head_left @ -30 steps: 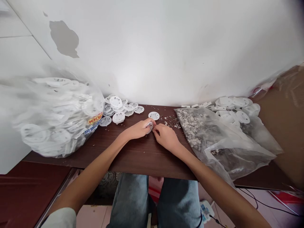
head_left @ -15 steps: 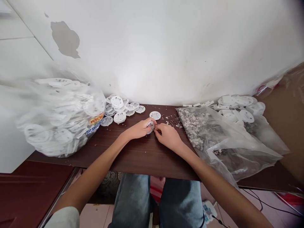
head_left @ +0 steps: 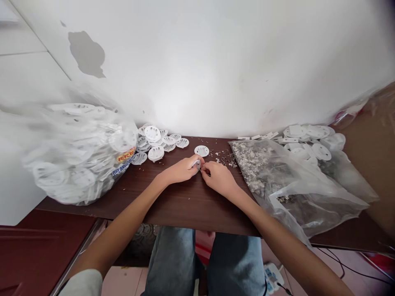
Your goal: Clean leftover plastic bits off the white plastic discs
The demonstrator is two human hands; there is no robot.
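Observation:
Over the middle of the brown table, my left hand is closed on a white round disc, which is tilted on edge. The fingers of my right hand are pinched at the disc's right side; whatever they hold is too small to make out. Just behind both hands a single white slotted disc lies flat. Small metal bits are scattered to its right. A pile of similar white discs is at the back left.
A large clear bag of white discs fills the left side. On the right lies a clear bag of small metal parts, with white pieces behind it. A white wall borders the table's back.
The disc in my left hand has turned more on edge, so less of its face shows. My hands have otherwise hardly moved, and the view has shifted slightly.

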